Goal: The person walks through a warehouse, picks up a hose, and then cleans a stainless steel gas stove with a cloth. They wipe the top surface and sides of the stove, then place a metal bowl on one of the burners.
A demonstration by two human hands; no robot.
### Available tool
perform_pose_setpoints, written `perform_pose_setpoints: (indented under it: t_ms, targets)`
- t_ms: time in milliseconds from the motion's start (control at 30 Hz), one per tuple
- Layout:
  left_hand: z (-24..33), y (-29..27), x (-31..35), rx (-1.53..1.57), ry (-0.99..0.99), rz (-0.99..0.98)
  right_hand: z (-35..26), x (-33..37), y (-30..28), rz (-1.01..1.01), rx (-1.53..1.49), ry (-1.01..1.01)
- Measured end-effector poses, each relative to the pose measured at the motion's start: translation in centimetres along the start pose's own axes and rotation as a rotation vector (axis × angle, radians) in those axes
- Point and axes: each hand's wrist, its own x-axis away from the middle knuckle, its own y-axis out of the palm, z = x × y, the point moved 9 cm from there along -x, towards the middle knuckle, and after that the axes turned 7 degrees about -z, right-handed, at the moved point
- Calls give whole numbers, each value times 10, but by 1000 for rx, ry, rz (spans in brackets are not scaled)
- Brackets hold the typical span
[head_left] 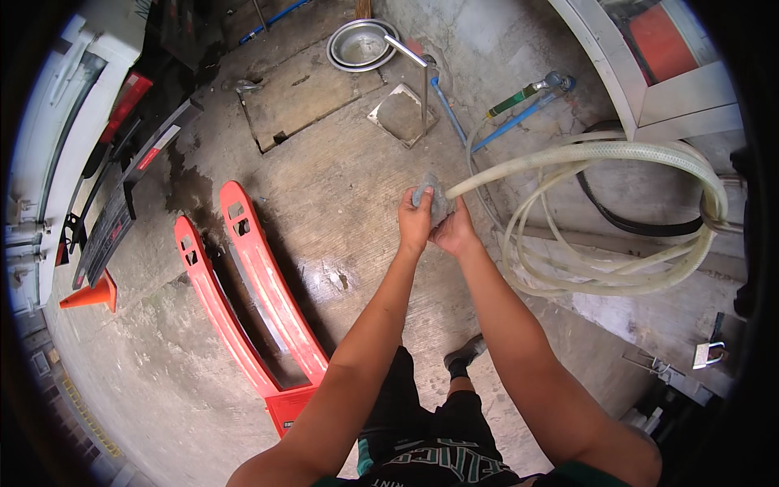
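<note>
Prob. whse/utility area: red pallet jack (pixel 272 280), orange cone (pixel 97 295), stained conc. floor (pixel 162 349).

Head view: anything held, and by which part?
A grey cloth-like piece: the left hand grips its left side, the right hand is against its lower right. Whether the hose is held too can't be told.

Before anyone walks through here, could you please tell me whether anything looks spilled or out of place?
Yes: a dark, wet-looking patch marks the floor by the red pallet jack's tips. It looks odd because its surroundings are paler; its cause isn't visible.
</note>
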Motion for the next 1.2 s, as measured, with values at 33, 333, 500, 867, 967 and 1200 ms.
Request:
perform_pose_setpoints:
  t_ms: [33,333,500,867,967,1200]
  targets:
    - [1,4,4,-63,8,15,-3,-9,6,-130,-10,-52]
    - [-10,8,-41,-334,34,241,-39,-63,-41,136,267,-421]
    - [21,49,-47,-571,255,158,-43,-80,10,-627,69,-229]
    - [-49,17,-59,33,-192,114,-38,-61,4,31,116,-280]
    - [-33,33,-65,-554,188,57,-57,-44,6,160,144,-395]
    - [-41,25,-67,-489,-27,92,-50,-38,5,34,240,-355]
